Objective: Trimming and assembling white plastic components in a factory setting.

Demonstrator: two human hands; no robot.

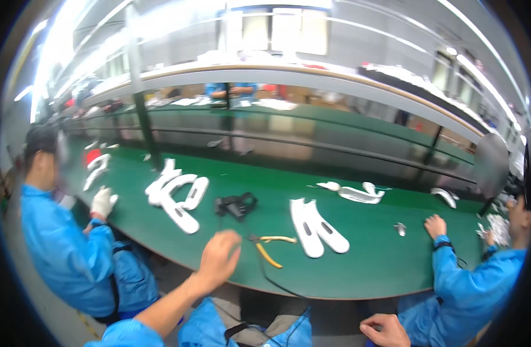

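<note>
My left hand [220,258] is over the near edge of the green table, its fingers loosely bent and slightly blurred. No object shows in it. Just right of it lie pliers [267,250] with yellow-orange handles. My right hand [386,331] hangs low, in front of the table edge, fingers half curled and apart, with nothing visible in it. Two long white plastic parts [316,230] with dark oval slots rest side by side beyond the pliers. A black strapped device [236,205] lies farther back, left of them. More curved white plastic parts [176,196] form a loose pile at left.
A co-worker in blue [68,248] sits at left, wearing a white glove; another [473,277] sits at right, a hand on the green table [369,274]. A black cable [277,284] crosses the front edge. White parts [361,195] lie at the back, below a long shelf [311,77].
</note>
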